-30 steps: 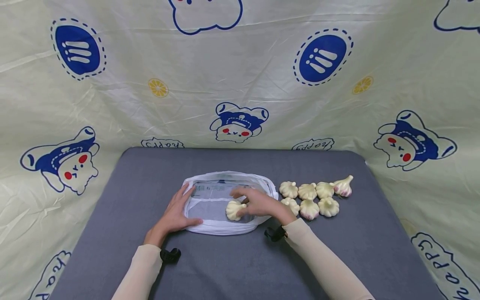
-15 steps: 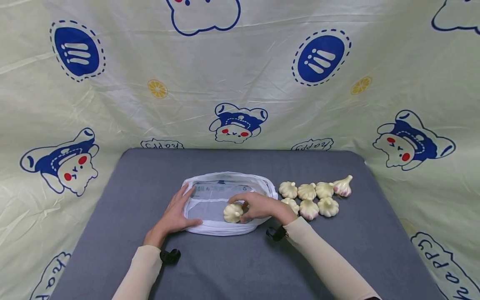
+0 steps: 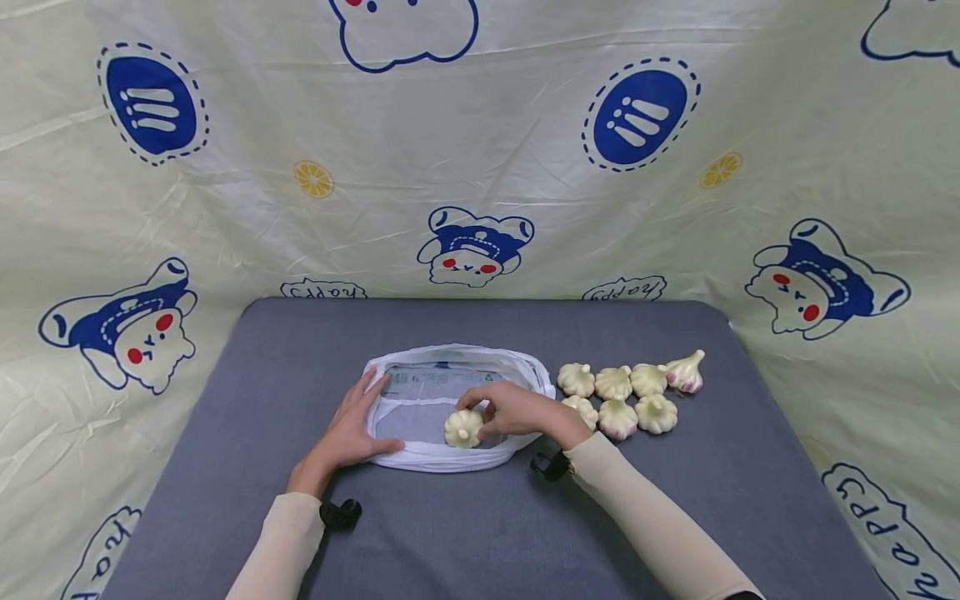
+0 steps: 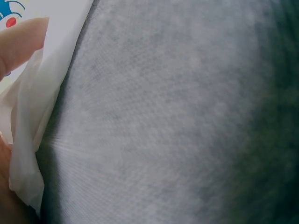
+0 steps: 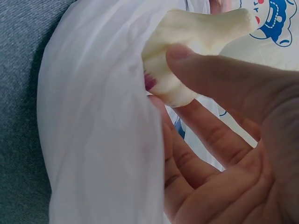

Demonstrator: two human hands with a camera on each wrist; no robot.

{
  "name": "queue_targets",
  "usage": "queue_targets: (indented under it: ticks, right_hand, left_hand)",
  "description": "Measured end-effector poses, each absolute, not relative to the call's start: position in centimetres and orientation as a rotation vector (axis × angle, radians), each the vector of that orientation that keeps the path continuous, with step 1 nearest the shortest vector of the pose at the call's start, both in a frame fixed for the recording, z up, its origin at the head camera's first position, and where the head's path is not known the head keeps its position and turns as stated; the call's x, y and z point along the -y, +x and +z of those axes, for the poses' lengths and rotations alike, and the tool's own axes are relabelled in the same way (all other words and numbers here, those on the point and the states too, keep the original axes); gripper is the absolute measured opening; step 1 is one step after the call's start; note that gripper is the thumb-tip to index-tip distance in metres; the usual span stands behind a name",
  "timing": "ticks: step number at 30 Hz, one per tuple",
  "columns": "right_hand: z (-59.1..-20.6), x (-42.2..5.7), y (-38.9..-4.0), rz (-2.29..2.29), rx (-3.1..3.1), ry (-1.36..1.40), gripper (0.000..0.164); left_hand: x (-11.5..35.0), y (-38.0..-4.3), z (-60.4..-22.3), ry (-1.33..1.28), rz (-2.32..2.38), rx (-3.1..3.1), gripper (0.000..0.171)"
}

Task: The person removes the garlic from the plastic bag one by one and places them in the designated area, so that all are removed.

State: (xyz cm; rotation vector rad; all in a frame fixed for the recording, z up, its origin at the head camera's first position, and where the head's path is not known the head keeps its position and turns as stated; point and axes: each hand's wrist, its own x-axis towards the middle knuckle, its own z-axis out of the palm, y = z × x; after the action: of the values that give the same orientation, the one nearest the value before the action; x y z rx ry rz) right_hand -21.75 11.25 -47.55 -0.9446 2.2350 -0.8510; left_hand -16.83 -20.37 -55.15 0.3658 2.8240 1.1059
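Note:
Between its thumb and fingers my right hand (image 3: pixel 519 412) pinches a garlic bulb (image 3: pixel 461 428). The bulb is inside the mouth of a white plastic bag (image 3: pixel 448 458), close to the near rim. In the right wrist view the garlic's pale stem and a purple patch show, and the bag's side covers part of it. My left hand (image 3: pixel 351 427) rests spread at the bag's left end, thumb at the near rim and fingers along the left rim. The left wrist view shows only the thumb (image 4: pixel 23 41) over the folded plastic and a bit of skin below.
Several garlic bulbs (image 3: pixel 618 418) lie in two rows to the right of the bag, beside my right wrist. One with a longer stem (image 3: pixel 686 372) sits at the far right end. Grey cloth (image 3: pixel 450 533) covers the table, and a printed sheet (image 3: pixel 555 217) hangs behind it.
The garlic bulb has shifted slightly left and toward the near rim, and it has turned so its stem faces the camera. My left hand and the bag stay nearly still.

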Motion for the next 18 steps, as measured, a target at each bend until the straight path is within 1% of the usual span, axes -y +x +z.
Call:
queue_targets:
  ticks: [10, 18]
  right_hand:
    - [-47.3, -11.8, -21.7, -0.881, -2.251, -0.961, 0.042]
    - [-47.2, -12.7, -21.9, -0.911, -2.277, -0.870, 0.044]
  left_hand:
    - [20.3, -16.9, -55.2, 0.367, 1.110, -2.825, 0.111]
    - [20.3, -16.8, -55.2, 0.356, 1.101, -2.822, 0.111]
